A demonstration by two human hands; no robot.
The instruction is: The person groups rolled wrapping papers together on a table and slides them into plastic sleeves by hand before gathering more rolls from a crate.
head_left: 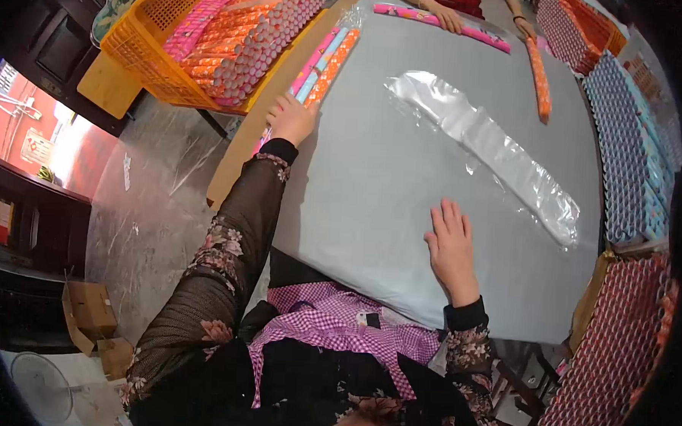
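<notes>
My left hand (pixel 292 120) is closed over the near end of a bundle of patterned wrapping paper rolls (pixel 324 68) at the table's left edge. Pink, light blue and orange rolls lie side by side there, with clear plastic showing at their far end. Resting flat on the grey tabletop (pixel 372 199), my right hand (pixel 452 252) is open and holds nothing. Beyond it, a stack of long clear plastic sleeves (pixel 485 143) lies diagonally across the table.
Across the table, another person's hands (pixel 448 20) touch a pink roll (pixel 482 40) and an orange roll (pixel 539 84). A yellow crate (pixel 146 60) full of rolls stands at left. Stacked rolls (pixel 625 149) line the right side. Cardboard boxes (pixel 89 312) sit on the floor.
</notes>
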